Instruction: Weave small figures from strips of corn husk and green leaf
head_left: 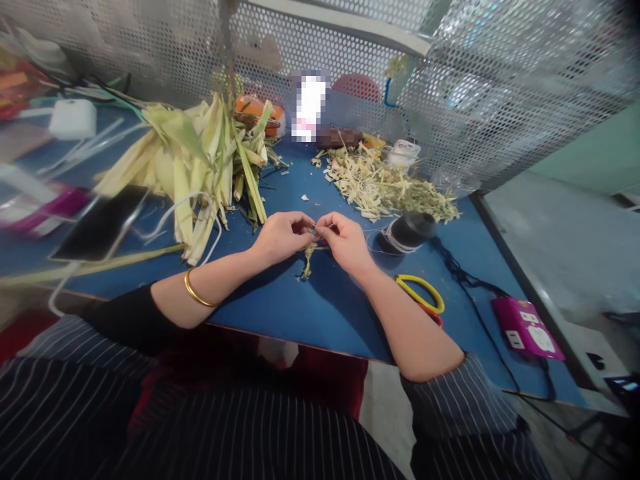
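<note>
My left hand [285, 237] pinches a small husk piece [307, 263]; my right hand [344, 241], fingertips together, meets it over the blue table [300, 313].

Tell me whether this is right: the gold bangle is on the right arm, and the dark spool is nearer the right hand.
Wrong arm: the head view shows the gold bangle on the left arm. The dark spool is indeed nearer the right hand.
</note>
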The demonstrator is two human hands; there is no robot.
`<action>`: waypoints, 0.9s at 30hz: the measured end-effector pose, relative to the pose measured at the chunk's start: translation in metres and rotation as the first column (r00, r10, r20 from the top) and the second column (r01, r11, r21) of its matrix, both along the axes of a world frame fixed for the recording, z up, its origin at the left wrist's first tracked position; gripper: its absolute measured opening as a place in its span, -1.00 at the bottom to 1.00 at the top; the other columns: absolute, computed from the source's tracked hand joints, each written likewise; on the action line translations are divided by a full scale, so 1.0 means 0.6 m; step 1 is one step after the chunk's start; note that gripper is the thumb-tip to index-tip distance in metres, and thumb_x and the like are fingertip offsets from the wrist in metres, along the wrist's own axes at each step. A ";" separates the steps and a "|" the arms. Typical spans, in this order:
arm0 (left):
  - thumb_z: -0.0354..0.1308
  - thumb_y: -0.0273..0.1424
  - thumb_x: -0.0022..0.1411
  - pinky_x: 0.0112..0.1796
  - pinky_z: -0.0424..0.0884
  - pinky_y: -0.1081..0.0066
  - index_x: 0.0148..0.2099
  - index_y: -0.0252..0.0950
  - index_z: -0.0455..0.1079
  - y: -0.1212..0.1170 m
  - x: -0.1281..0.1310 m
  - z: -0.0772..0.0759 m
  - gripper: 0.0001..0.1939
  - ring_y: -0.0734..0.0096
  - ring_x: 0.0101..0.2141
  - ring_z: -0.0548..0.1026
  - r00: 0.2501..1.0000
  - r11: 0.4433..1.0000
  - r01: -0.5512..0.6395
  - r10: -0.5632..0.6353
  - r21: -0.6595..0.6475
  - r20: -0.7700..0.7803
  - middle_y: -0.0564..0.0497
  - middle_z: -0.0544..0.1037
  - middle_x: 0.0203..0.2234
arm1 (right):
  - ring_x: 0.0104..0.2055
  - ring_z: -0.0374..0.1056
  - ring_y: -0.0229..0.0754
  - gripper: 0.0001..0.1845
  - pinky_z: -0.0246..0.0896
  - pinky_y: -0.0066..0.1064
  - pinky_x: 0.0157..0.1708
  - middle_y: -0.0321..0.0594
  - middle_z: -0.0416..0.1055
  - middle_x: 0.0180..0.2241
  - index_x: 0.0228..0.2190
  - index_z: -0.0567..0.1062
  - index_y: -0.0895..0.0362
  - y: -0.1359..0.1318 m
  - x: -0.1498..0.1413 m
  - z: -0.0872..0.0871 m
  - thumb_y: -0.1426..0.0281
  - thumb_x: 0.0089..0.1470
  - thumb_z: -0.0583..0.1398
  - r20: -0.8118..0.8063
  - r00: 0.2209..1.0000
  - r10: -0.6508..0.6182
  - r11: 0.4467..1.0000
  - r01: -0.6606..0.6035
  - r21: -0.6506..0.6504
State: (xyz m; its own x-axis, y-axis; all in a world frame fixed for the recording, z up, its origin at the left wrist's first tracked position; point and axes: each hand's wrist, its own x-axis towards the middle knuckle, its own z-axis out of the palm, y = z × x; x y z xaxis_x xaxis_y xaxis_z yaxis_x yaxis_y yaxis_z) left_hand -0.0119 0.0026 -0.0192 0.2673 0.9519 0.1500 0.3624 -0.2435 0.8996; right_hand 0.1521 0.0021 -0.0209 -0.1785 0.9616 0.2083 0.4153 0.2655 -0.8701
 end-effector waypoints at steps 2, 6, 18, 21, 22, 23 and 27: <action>0.20 -0.34 0.00 -0.48 0.18 0.48 -0.30 -0.33 0.51 0.002 0.000 -0.008 -0.80 0.53 -0.54 0.29 1.000 1.000 0.027 -0.027 -0.015 -0.004 0.04 0.45 -0.56 | -0.45 0.30 -0.27 -0.94 0.20 -0.40 -0.37 -0.31 0.42 -0.51 -0.46 0.42 0.12 0.000 -0.001 -0.002 0.40 -0.01 0.15 0.025 1.000 -0.015 1.000 0.015 0.006; 0.21 -0.30 -0.01 -0.48 0.18 0.48 -0.38 -0.32 0.50 0.006 0.000 -0.017 -0.81 0.51 -0.53 0.32 0.997 0.999 0.013 -0.011 0.030 -0.080 0.04 0.47 -0.57 | -0.49 0.24 -0.29 -0.94 0.15 -0.41 -0.41 -0.33 0.38 -0.55 -0.49 0.44 0.12 -0.001 -0.003 -0.009 0.40 -0.03 0.18 0.084 0.996 -0.035 0.999 0.034 0.014; 0.22 -0.31 0.01 -0.45 0.22 0.49 -0.39 -0.31 0.53 0.019 -0.016 -0.010 -0.83 0.50 -0.51 0.38 0.996 0.995 0.077 -0.080 -0.059 -0.045 -0.01 0.54 -0.54 | -0.46 0.38 -0.24 -0.80 0.24 -0.36 -0.39 -0.30 0.49 -0.51 -0.27 0.47 0.10 0.010 0.009 -0.026 0.41 -0.03 0.19 0.063 0.998 0.013 0.997 -0.008 -0.071; 0.24 -0.32 0.01 -0.47 0.21 0.49 -0.42 -0.31 0.51 0.017 -0.015 -0.001 -0.85 0.52 -0.52 0.37 0.994 0.990 0.108 -0.109 -0.094 -0.004 -0.01 0.53 -0.53 | -0.44 0.41 -0.22 -0.80 0.26 -0.35 -0.40 -0.27 0.51 -0.49 -0.27 0.47 0.10 0.016 0.012 -0.034 0.40 -0.02 0.18 0.056 0.998 0.032 0.994 -0.026 -0.107; 0.24 -0.33 0.01 -0.49 0.20 0.49 -0.43 -0.31 0.50 0.016 -0.013 0.002 -0.86 0.53 -0.54 0.36 0.993 0.985 0.116 -0.113 -0.130 0.029 -0.01 0.52 -0.55 | -0.44 0.42 -0.22 -0.81 0.26 -0.35 -0.41 -0.27 0.51 -0.49 -0.28 0.47 0.11 0.017 0.013 -0.035 0.39 -0.02 0.18 0.055 0.998 0.029 0.993 -0.022 -0.114; 0.25 -0.34 0.02 -0.52 0.19 0.49 -0.44 -0.32 0.48 0.014 -0.011 0.005 -0.87 0.55 -0.57 0.35 0.991 0.975 0.125 -0.114 -0.182 0.072 -0.01 0.50 -0.57 | -0.45 0.42 -0.22 -0.81 0.26 -0.35 -0.41 -0.27 0.50 -0.50 -0.29 0.47 0.11 0.017 0.013 -0.035 0.38 -0.02 0.19 0.054 0.998 0.022 0.993 -0.015 -0.118; 0.22 -0.38 0.08 -0.60 0.13 0.50 -0.43 -0.32 0.41 0.009 -0.003 0.011 -0.88 0.60 -0.64 0.33 0.976 0.930 0.177 -0.124 -0.321 0.179 -0.02 0.50 -0.59 | -0.48 0.40 -0.23 -0.88 0.26 -0.36 -0.43 -0.30 0.47 -0.54 -0.38 0.44 0.11 0.017 0.011 -0.032 0.37 -0.06 0.21 0.027 0.999 -0.025 0.991 0.028 -0.129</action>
State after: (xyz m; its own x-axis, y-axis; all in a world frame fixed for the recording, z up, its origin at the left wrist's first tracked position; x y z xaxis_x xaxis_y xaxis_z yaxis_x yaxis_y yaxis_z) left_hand -0.0135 0.0082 -0.0126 0.4104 0.9042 -0.1186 0.1969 0.0391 0.9796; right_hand 0.1590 0.0121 -0.0403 -0.1561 0.9847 0.0777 0.4431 0.1401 -0.8855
